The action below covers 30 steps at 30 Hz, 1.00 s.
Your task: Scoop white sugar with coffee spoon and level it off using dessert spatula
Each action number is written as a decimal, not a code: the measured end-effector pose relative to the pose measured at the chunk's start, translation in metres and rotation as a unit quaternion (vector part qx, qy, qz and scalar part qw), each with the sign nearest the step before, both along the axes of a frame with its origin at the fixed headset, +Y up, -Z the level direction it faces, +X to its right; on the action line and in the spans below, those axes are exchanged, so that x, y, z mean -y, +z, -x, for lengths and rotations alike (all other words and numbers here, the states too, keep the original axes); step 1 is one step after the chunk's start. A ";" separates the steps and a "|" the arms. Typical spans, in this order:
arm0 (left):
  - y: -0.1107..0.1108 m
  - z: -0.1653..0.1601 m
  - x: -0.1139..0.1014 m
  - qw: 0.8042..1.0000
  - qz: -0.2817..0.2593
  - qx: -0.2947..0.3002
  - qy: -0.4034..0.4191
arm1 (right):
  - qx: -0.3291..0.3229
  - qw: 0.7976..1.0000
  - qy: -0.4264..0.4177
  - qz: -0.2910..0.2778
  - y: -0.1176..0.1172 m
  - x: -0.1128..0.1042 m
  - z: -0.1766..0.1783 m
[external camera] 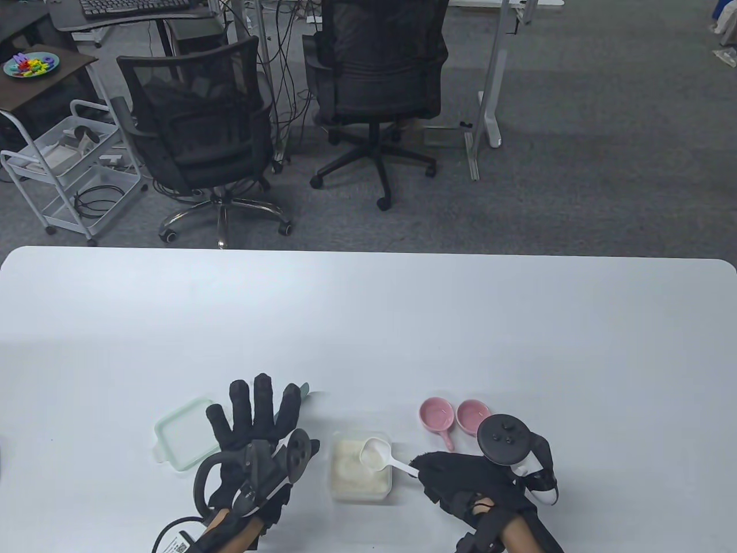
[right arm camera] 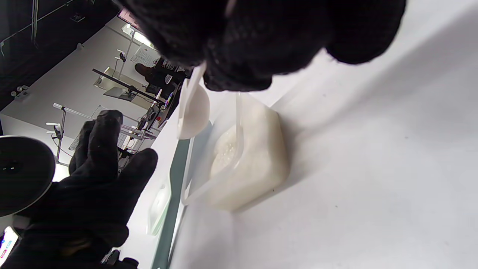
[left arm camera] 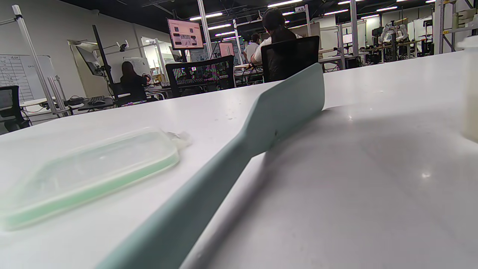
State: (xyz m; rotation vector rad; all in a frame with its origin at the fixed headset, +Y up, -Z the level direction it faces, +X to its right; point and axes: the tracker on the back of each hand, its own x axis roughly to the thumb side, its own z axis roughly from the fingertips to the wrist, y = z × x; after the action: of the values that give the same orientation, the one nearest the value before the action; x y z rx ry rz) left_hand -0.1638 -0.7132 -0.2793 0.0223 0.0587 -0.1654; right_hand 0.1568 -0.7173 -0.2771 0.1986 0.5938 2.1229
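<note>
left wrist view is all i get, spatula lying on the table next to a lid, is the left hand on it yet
Observer: No. The left hand hovers open, fingers spread, above the spatula.
Operator: where's the spoon
Observer: The right hand holds the white spoon by its handle, bowl over the sugar container.
Operator: anything else near it
Observer: Two small pink dishes sit behind the right hand.

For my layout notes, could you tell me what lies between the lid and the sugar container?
The dessert spatula lies there, under the spread left hand, per the table view.
</note>
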 end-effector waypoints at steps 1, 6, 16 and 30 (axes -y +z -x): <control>0.000 0.000 -0.001 1.000 0.002 -0.001 0.000 | 0.003 1.000 -0.004 0.000 0.000 0.000 -0.001; 0.001 0.000 -0.001 1.000 0.007 -0.002 0.002 | 0.036 0.999 -0.031 -0.015 -0.003 -0.006 -0.014; -0.001 -0.003 0.008 0.999 0.030 0.029 0.009 | 0.153 0.984 -0.084 -0.026 -0.012 -0.010 -0.072; -0.002 -0.005 0.012 0.998 0.046 0.040 0.014 | 0.272 0.961 0.039 0.024 -0.016 0.008 -0.126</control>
State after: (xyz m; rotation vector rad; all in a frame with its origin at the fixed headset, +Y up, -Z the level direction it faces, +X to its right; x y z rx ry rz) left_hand -0.1588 -0.7256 -0.2813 -0.0633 -0.0287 -0.1381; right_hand 0.2827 -0.7254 -0.2932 -0.4345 0.3256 2.1085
